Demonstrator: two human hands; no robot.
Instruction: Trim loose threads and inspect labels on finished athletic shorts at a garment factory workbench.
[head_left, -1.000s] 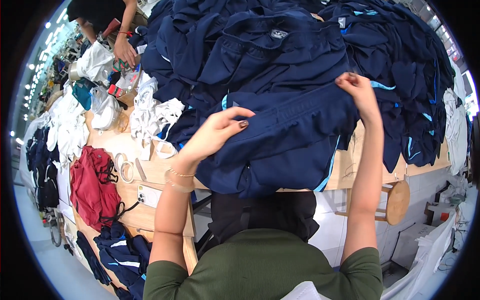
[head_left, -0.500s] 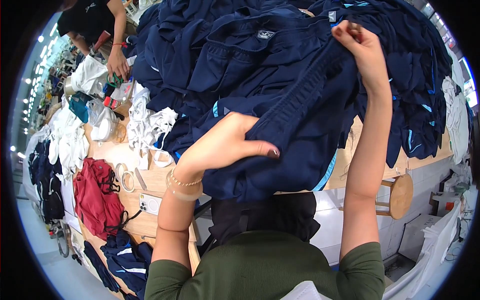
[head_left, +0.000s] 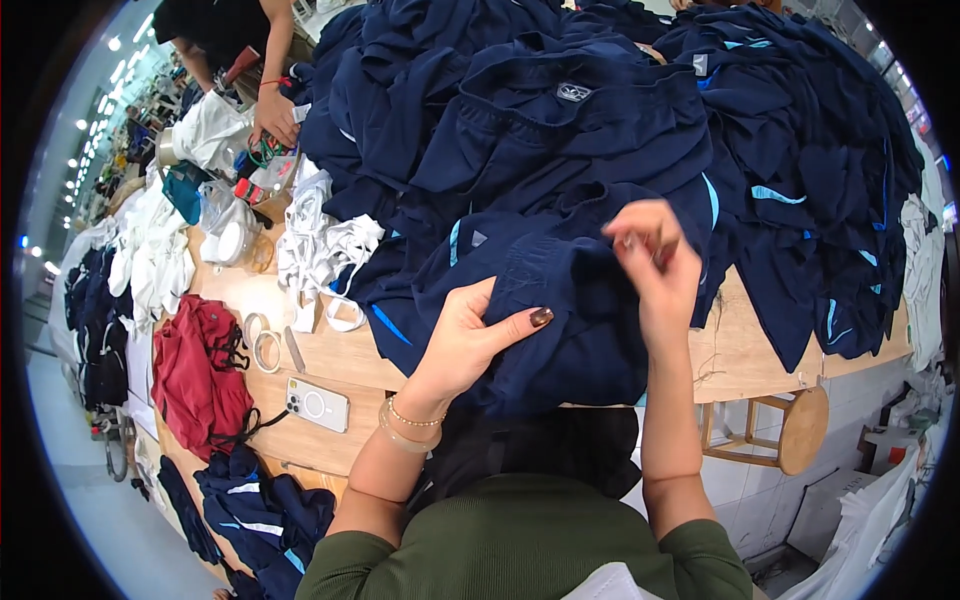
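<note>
A navy garment with a gathered elastic waistband [head_left: 540, 270] is bunched at the near edge of the table. My left hand [head_left: 462, 335] is closed on the left side of that waistband, thumb on top and fingers hidden under the cloth. Just right of the opening is my right hand [head_left: 662, 270], fingers curled toward the thumb and a little blurred. I cannot make out what, if anything, is pinched in them. Beyond lies another navy garment with an elastic waist [head_left: 500, 120], on a large heap of navy clothes [head_left: 400, 60].
At left are a crumpled red garment [head_left: 200, 375], a phone [head_left: 318, 405], tape rolls [head_left: 267, 350] and white straps [head_left: 320, 245]. A co-worker's hand [head_left: 275, 115] is at far left. Under the table's right side stands a wooden stool [head_left: 800, 430].
My right hand has come down and nearer from the upper right. The stretched waistband has slackened and folded toward my left hand. The whole view has shifted slightly.
</note>
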